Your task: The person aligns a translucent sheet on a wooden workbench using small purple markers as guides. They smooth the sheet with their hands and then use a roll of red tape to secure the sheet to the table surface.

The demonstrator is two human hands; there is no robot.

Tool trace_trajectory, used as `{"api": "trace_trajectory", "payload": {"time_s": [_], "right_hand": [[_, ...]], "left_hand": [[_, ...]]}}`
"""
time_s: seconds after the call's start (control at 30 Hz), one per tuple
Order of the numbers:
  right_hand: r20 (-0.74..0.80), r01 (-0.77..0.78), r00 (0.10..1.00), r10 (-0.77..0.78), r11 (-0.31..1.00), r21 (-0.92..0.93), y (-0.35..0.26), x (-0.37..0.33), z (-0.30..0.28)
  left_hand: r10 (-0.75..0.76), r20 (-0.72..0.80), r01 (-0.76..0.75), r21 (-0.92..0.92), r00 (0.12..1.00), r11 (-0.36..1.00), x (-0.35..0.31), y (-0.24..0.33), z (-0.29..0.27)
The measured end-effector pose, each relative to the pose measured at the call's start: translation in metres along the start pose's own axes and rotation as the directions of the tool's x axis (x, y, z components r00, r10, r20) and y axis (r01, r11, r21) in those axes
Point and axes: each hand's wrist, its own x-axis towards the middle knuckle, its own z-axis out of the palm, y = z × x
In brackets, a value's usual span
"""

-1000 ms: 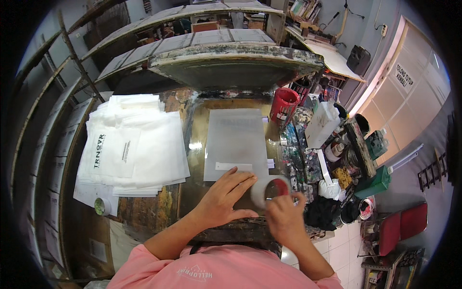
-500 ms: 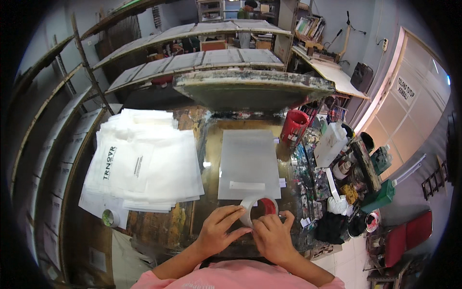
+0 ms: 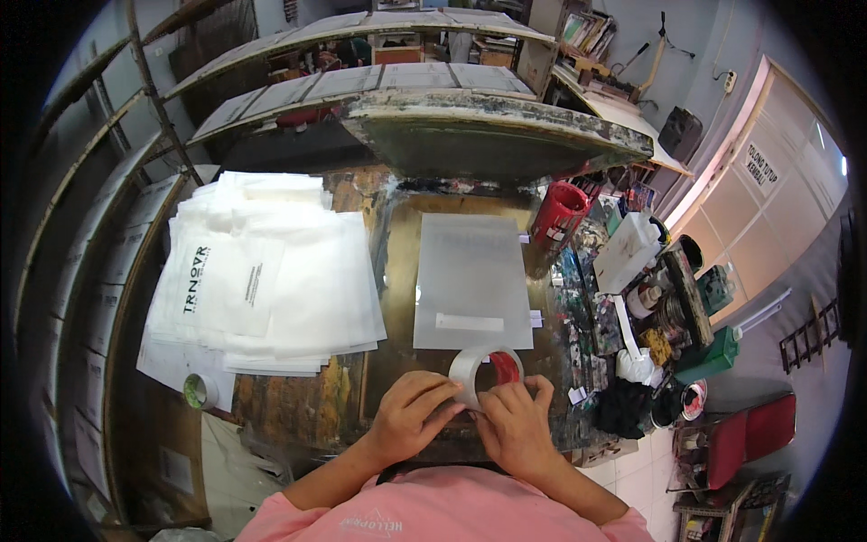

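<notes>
A wide roll of clear tape (image 3: 465, 369) with a red inner core stands on edge near the table's front. My left hand (image 3: 411, 414) is closed on its left side, fingertips and thumb pinching the rim. My right hand (image 3: 517, 426) is closed at the roll's lower right, its fingers bent over the near edge. Whether a tape end lies between the fingertips is too small to see. Just beyond the roll lies a translucent sheet (image 3: 470, 271), flat on the table, with a pale strip (image 3: 470, 322) near its lower edge.
Left is a stack of white printed bags (image 3: 271, 289), with a green-cored tape roll (image 3: 200, 391) at its corner. A screen frame (image 3: 506, 135) is raised at the back. To the right stand a red can (image 3: 560, 212), a white jug (image 3: 628, 253) and a green container (image 3: 709, 354).
My view has tipped slightly downward, so the table's things sit higher in the picture. Both hands keep their hold on the tape roll, with little visible finger movement.
</notes>
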Motion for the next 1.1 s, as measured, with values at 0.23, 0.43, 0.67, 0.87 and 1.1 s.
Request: {"api": "trace_trajectory", "payload": {"time_s": [0.23,0.43,0.67,0.87,1.1], "right_hand": [[0.177,-0.031,0.984,0.005,0.989,0.142,-0.001,0.002,0.01],[0.275,-0.073,0.961,0.015,0.976,0.204,0.006,-0.006,0.025],[0.409,-0.124,0.912,-0.036,0.925,0.358,0.027,-0.013,0.025],[0.419,-0.146,0.908,-0.025,0.917,0.372,0.036,-0.017,0.013],[0.317,-0.073,0.948,-0.021,0.957,0.28,0.032,-0.025,0.013]], "left_hand": [[-0.047,0.062,0.043,0.058,0.997,0.997,-0.01,-0.006,-0.013],[-0.114,0.144,0.109,0.038,0.983,0.993,-0.018,-0.006,-0.016],[-0.364,0.268,0.364,0.051,0.892,0.93,-0.016,-0.001,-0.015],[-0.445,0.16,0.444,0.048,0.881,0.895,-0.02,0.004,-0.004],[-0.461,0.102,0.443,0.162,0.881,0.882,-0.019,0.011,0.002]]}}
